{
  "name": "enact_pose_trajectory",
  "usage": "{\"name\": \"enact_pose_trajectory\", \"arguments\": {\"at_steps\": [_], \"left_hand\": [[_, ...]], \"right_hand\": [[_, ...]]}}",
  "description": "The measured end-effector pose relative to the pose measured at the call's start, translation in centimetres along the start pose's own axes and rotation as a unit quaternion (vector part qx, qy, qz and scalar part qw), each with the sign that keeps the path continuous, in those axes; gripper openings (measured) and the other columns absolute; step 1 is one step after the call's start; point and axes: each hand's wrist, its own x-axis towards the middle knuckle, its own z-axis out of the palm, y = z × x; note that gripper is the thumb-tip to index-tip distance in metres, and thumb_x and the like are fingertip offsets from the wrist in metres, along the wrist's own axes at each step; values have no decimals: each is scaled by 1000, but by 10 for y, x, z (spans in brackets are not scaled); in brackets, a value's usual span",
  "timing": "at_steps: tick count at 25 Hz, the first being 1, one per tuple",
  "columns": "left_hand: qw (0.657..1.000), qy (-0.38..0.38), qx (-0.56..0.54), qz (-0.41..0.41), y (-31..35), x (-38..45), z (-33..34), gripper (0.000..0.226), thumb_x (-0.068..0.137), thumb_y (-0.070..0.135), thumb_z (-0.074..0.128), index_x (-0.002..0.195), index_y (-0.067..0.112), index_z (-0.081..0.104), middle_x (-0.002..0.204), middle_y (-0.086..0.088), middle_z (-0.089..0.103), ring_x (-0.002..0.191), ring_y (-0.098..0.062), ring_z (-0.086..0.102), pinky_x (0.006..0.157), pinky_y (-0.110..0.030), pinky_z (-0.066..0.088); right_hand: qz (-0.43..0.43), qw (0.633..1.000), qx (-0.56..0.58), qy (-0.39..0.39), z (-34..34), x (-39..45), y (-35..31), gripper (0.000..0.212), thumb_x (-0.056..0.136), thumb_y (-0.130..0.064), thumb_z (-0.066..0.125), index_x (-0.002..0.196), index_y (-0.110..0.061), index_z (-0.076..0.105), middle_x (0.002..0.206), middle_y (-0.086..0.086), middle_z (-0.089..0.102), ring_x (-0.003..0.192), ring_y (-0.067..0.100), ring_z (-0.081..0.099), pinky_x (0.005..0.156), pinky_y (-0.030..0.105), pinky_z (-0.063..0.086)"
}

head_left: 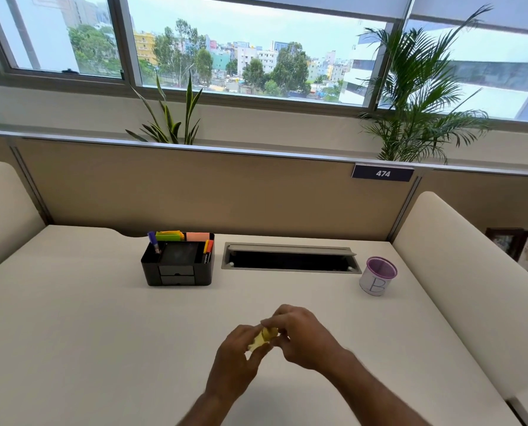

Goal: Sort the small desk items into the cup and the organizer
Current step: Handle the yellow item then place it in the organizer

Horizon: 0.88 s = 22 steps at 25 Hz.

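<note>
This is an office cubicle: a pale bench (pixel 87 318) closed in by beige partition panels (pixel 195 192), a seat-number plate (pixel 382 173) reading 474 at the far right, a cable hatch (pixel 290 259), potted plants (pixel 422 96) and wide windows (pixel 256 47) overlooking city buildings.

A small pale yellow item (pixel 262 339) sits low centre, a black organizer (pixel 179 262) left of centre, a purple-rimmed cup (pixel 378 276) right.
</note>
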Motion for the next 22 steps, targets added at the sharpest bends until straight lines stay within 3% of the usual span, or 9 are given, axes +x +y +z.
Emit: {"name": "enact_pose_trajectory", "arguments": {"at_steps": [6,17,22], "left_hand": [[999,17,0,-39,4,2,-2,32,70,27,88,97,22,72,87,10,70,76,-9,59,63,-29,53],[997,58,38,-36,8,8,-6,36,56,36,94,80,25,69,75,12,67,67,-8,55,51,-17,40],[996,67,44,-25,11,9,-6,36,55,35,95,77,21,69,74,7,66,66,-11,55,49,-21,43]], "right_hand": [[0,1000,3,11,-4,0,1,33,90,-17,70,123,-19,68,113,1,71,95,11,63,83,23,56],[18,999,12,26,-3,-2,2,30,89,-28,72,116,-17,71,103,1,74,86,12,64,80,27,58],[28,999,19,36,-3,-3,1,29,89,-31,72,113,-15,73,101,3,76,84,13,66,79,26,58]]}}
